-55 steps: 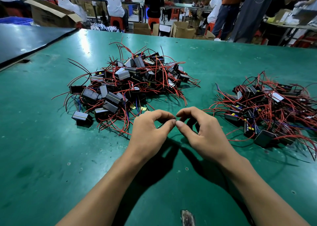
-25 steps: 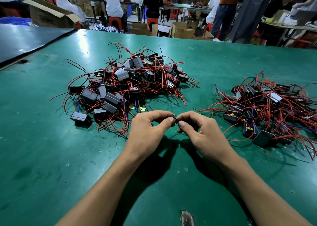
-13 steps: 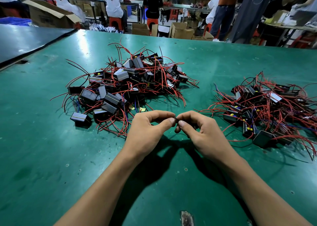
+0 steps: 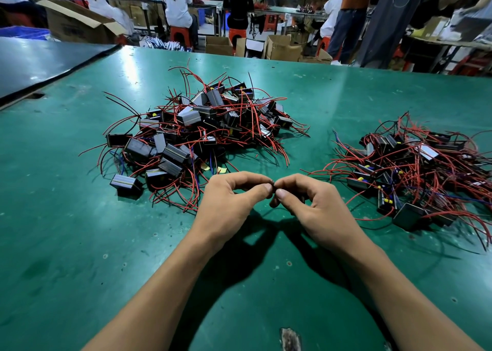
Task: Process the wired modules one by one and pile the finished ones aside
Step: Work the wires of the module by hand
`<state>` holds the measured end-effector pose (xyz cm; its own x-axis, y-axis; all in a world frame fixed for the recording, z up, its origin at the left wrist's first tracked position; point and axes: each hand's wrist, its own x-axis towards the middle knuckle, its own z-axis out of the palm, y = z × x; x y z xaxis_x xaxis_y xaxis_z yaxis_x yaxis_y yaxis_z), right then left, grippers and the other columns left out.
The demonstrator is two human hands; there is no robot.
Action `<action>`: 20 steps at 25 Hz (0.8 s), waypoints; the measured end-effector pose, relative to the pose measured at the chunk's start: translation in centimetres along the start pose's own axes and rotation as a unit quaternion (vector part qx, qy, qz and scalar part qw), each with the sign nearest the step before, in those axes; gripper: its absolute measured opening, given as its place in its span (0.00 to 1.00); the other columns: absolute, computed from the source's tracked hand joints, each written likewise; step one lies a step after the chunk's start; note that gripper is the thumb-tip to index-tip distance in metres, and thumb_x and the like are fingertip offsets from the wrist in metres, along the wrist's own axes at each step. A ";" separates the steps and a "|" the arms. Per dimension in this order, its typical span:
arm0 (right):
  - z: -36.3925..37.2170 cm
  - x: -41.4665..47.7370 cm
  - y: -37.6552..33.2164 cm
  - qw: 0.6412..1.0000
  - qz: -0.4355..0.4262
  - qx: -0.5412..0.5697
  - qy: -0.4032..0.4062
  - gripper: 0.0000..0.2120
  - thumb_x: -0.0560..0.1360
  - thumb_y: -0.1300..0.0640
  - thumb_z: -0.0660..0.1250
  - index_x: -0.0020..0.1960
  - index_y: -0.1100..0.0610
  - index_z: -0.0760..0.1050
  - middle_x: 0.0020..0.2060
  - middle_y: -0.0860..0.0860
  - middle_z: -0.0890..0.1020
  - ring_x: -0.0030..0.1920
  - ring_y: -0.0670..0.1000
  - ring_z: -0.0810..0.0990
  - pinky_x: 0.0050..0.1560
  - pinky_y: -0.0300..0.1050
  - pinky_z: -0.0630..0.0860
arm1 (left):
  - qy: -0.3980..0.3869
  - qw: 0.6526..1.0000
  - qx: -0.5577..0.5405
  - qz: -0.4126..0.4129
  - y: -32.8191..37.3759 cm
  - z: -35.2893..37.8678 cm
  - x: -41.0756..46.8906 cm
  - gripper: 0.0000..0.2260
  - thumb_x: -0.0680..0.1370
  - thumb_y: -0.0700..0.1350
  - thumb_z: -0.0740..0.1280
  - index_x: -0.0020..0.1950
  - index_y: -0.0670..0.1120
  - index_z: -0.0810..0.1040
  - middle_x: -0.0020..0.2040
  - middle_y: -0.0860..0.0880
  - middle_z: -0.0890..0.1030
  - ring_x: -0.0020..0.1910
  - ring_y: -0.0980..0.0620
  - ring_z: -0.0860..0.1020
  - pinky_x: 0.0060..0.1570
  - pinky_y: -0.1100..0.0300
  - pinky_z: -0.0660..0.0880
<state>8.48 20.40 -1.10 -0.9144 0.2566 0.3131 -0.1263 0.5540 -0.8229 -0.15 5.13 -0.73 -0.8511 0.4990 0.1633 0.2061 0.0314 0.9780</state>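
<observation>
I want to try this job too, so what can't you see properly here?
Head view: the small dark piece pinched between the left hand and right hand is too small to identify.
Head view: the right pile runs off the right edge.
Head view: red wires cover much of the left pile.

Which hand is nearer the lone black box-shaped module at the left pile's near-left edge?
Left. Both hands pinch a small dark part; the left hand is right of the lone black box-shaped module, the right hand further right.
</observation>
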 end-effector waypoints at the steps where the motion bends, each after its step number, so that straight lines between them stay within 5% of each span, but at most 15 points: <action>1: 0.0 -0.1 -0.2 1.000 -0.004 -0.011 0.006 0.04 0.78 0.62 0.70 0.48 0.54 0.82 0.36 0.45 0.85 0.35 0.41 0.78 0.40 0.36 0.75 | 0.003 1.000 0.003 0.005 0.0 0.0 0.0 0.04 0.74 0.40 0.74 0.43 0.48 0.87 0.39 0.52 0.86 0.45 0.50 0.84 0.54 0.53 0.79; 4: 0.0 -0.2 -0.8 0.998 -0.015 -0.027 0.048 0.01 0.76 0.56 0.73 0.46 0.52 0.82 0.34 0.48 0.83 0.32 0.50 0.78 0.36 0.46 0.76 | 0.015 0.999 0.028 0.028 0.1 0.2 -0.2 0.05 0.73 0.39 0.73 0.42 0.48 0.86 0.37 0.53 0.85 0.40 0.55 0.83 0.44 0.64 0.76; 8: 0.4 -0.1 -1.7 0.994 -0.012 -0.031 0.102 0.08 0.73 0.47 0.75 0.41 0.50 0.81 0.32 0.43 0.83 0.29 0.48 0.81 0.32 0.35 0.73 | 0.030 0.995 0.073 0.067 0.6 0.2 -0.4 0.03 0.74 0.40 0.73 0.43 0.47 0.87 0.37 0.54 0.85 0.35 0.63 0.78 0.38 0.74 0.69; 14: 0.5 0.0 -1.5 0.995 0.012 -0.007 0.101 0.07 0.75 0.51 0.75 0.40 0.52 0.82 0.32 0.44 0.84 0.30 0.46 0.84 0.30 0.31 0.70 | 0.040 0.989 0.104 0.098 0.9 0.5 -0.8 0.04 0.74 0.40 0.73 0.43 0.48 0.87 0.38 0.55 0.85 0.41 0.61 0.80 0.42 0.74 0.70; 20: 0.1 -0.1 -1.8 0.997 0.020 0.000 0.076 0.05 0.76 0.56 0.73 0.41 0.51 0.82 0.35 0.46 0.85 0.32 0.46 0.86 0.36 0.42 0.80 | 0.035 0.989 0.111 0.090 0.9 0.4 -0.6 0.02 0.73 0.43 0.75 0.44 0.48 0.87 0.39 0.55 0.85 0.42 0.60 0.81 0.47 0.62 0.77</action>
<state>8.75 19.29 0.27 -0.8499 0.3960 0.3477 -0.0899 0.5412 -0.8360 0.74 5.19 -0.05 -0.8209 0.4525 0.3484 0.4515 0.1406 0.8811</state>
